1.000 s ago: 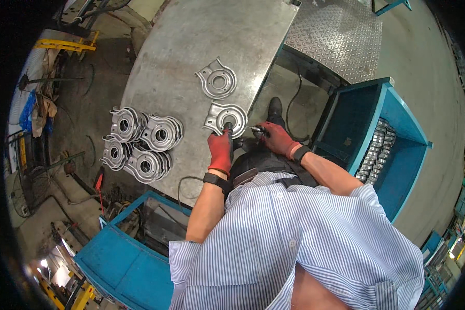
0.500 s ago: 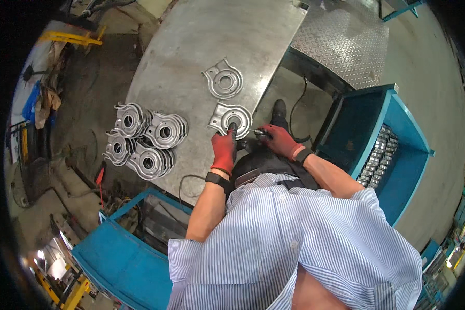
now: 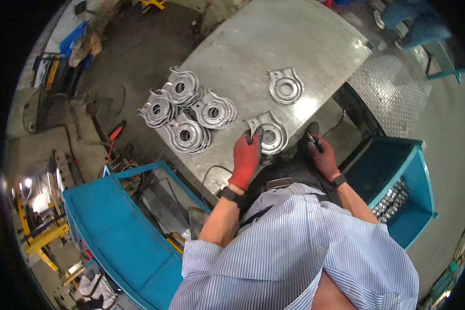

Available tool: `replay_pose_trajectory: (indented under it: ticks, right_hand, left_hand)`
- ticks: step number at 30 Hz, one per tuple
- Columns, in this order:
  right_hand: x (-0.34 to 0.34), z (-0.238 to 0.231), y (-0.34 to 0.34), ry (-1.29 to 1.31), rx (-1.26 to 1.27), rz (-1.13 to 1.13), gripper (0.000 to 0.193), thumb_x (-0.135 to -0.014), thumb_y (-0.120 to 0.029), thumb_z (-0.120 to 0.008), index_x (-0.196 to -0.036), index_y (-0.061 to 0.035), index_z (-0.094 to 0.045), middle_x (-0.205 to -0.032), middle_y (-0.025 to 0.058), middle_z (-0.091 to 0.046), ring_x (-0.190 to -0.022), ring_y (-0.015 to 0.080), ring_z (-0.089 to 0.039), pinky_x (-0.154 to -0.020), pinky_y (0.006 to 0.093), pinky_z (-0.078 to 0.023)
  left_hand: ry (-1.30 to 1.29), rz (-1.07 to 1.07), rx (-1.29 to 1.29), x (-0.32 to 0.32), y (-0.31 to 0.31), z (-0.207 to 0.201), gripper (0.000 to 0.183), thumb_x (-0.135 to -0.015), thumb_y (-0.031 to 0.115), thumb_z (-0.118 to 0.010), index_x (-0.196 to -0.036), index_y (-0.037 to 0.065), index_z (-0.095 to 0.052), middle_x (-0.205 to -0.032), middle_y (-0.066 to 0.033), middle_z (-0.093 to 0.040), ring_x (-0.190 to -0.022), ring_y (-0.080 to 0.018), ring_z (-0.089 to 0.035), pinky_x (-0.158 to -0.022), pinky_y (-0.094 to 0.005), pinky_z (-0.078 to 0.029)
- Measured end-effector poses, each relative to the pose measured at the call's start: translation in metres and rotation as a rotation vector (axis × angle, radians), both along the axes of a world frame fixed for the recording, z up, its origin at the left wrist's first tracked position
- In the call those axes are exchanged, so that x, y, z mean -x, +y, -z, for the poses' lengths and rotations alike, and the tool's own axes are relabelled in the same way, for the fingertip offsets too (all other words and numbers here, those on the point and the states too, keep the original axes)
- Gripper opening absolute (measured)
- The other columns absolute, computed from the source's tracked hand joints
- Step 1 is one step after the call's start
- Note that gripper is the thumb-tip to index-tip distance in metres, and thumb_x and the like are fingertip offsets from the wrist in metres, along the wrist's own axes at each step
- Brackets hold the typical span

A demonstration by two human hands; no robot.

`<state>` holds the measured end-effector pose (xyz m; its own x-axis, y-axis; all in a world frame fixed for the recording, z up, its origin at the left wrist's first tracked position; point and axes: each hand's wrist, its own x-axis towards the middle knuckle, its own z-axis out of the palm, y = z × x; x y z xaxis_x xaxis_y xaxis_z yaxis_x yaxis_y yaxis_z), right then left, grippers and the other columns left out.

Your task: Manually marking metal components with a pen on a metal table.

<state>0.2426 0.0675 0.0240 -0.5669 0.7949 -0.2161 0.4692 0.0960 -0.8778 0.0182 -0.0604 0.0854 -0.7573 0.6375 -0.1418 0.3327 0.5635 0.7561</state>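
A stamped grey metal bracket with a round hole and a flat tab (image 3: 275, 137) lies at the near edge of the metal table. My left hand (image 3: 247, 157), in a red and black glove, pinches its left side near the tab. To the right of the bracket, apart from it, my right hand (image 3: 324, 159) is closed around a slim tool with a shiny tip (image 3: 310, 137); most of the tool is hidden by the fingers. A second matching bracket (image 3: 286, 89) lies farther back. Several stacks of such brackets (image 3: 213, 112) stand to the left.
The metal table (image 3: 232, 57) spans the middle. A blue bin (image 3: 409, 217) with many small metal parts stands at right, a blue cart (image 3: 119, 227) at lower left. A cable (image 3: 205, 178) hangs by the table edge. Another person's legs (image 3: 418, 26) show at far right.
My view has turned, so the table and brackets sit farther right. My left hand has gone from the bracket's middle to its left side. My right hand has drawn the tool away.
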Motion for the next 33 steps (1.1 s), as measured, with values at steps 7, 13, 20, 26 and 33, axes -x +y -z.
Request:
replay_pose_trajectory:
  ticks: [7,13,20,26,33]
  right_hand:
    - [0.006,0.003,0.004,-0.019,-0.008,-0.069,0.033,-0.082,-0.009,-0.061,-0.114,-0.0044,-0.057,-0.103,0.0172,-0.064,-0.096,0.0284,-0.061,-0.084,0.0340,-0.046]
    - [-0.001,0.008,0.008,-0.031,-0.077,-0.102,0.032,-0.082,-0.009,-0.062,-0.113,-0.0039,-0.057,-0.099,0.0163,-0.065,-0.093,0.0240,-0.062,-0.083,0.0334,-0.046]
    - [-0.005,-0.002,0.006,-0.053,0.036,-0.017,0.033,-0.082,-0.002,-0.057,-0.115,-0.0002,-0.057,-0.103,0.0118,-0.065,-0.093,0.0183,-0.060,-0.084,0.0302,-0.045]
    - [-0.010,0.000,0.007,-0.034,0.044,0.094,0.031,-0.083,-0.002,-0.056,-0.114,0.0000,-0.056,-0.098,0.0081,-0.064,-0.087,0.0147,-0.058,-0.078,0.0276,-0.045]
    - [-0.014,0.037,0.011,-0.014,-0.039,0.092,0.031,-0.083,-0.002,-0.057,-0.114,-0.0008,-0.056,-0.096,0.0078,-0.065,-0.085,0.0151,-0.058,-0.076,0.0281,-0.046]
  left_hand:
    - [0.506,-0.251,0.200,0.072,-0.076,-0.076,0.039,-0.089,0.030,-0.053,-0.111,-0.001,-0.059,-0.076,-0.0247,-0.062,-0.070,-0.0410,-0.061,-0.061,-0.0454,-0.048]
    - [0.604,-0.343,0.314,0.200,-0.106,-0.096,0.038,-0.091,0.033,-0.048,-0.105,0.000,-0.061,-0.092,-0.0243,-0.063,-0.086,-0.0409,-0.060,-0.073,-0.0468,-0.047]
    - [0.537,-0.405,0.403,0.298,-0.104,-0.055,0.041,-0.092,0.036,-0.040,-0.106,0.001,-0.058,-0.102,-0.0249,-0.061,-0.095,-0.0411,-0.058,-0.080,-0.0488,-0.046]
    - [0.528,-0.271,0.551,0.299,-0.085,-0.055,0.044,-0.092,0.039,-0.040,-0.106,0.000,-0.055,-0.096,-0.0246,-0.063,-0.090,-0.0410,-0.060,-0.077,-0.0486,-0.047]
    - [0.560,-0.338,0.549,0.303,-0.099,-0.056,0.069,-0.089,0.053,-0.042,-0.124,-0.006,-0.045,-0.092,-0.0259,-0.064,-0.087,-0.0405,-0.062,-0.075,-0.0470,-0.048]
